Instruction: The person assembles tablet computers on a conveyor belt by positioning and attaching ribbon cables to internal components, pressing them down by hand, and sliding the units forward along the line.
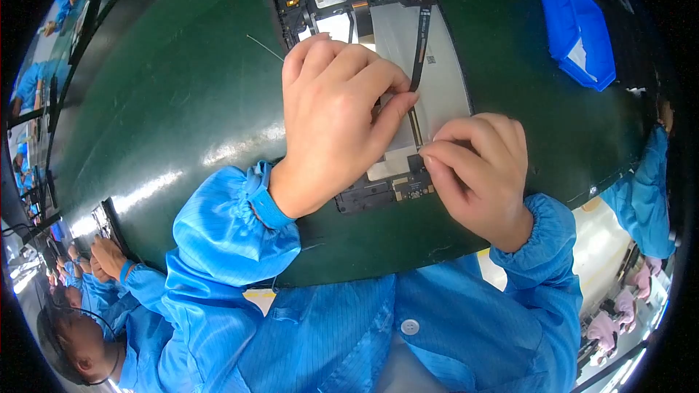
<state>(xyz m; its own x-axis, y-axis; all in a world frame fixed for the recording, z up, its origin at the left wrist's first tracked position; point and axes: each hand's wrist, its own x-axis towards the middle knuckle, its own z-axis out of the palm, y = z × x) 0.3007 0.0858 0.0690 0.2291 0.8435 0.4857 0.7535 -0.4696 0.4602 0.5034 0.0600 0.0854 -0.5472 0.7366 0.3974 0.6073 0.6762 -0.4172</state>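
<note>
An opened tablet (448, 65) lies on the green table, its grey battery and black frame exposed. Down its right part runs a narrow black flex cable (422, 40). My left hand (338, 102) reaches over the tablet, thumb and forefinger pinched on this cable about halfway along. Close to the cable's lower end, by a small black part, my right hand (477, 171) is closed in a pinch. What lies between its fingertips is too small to make out. Part of the tablet's left side is hidden under my left hand.
A blue plastic bin (579, 33) with something white inside stands at the right. A thin wire-like piece (263, 46) sticks out left of the tablet. Another person (109, 258) in blue works at the lower left, and a blue sleeve (641, 196) shows at the right edge.
</note>
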